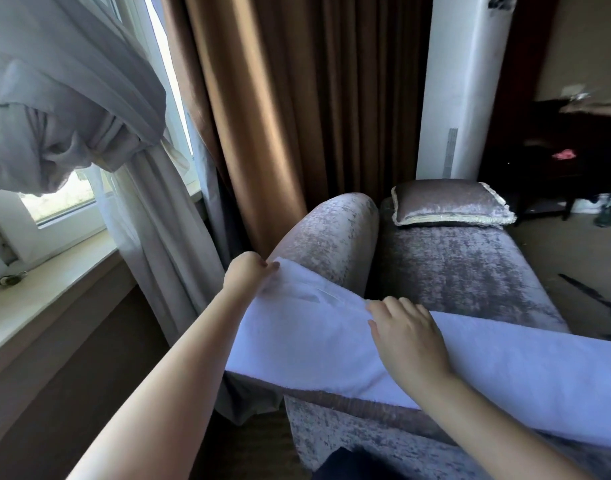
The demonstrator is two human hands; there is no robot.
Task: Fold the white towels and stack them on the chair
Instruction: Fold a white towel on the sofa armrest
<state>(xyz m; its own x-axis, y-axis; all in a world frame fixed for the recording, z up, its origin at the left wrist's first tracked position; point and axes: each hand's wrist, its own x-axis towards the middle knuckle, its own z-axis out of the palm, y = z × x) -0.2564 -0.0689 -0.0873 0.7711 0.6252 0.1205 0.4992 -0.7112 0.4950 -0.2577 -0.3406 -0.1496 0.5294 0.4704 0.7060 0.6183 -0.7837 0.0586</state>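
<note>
my left hand (248, 271) and my right hand (406, 336) are bare, the fingers plain, with soft rounded knuckles. my left forearm (179, 368) and my right forearm (498, 424) are bare too, uncovered from the wrist all the way down to the bottom edge of my view. low between my arms shows a patch of dark cloth (352, 465), near black; it could be my clothing, though i can't tell which garment it is.
</note>
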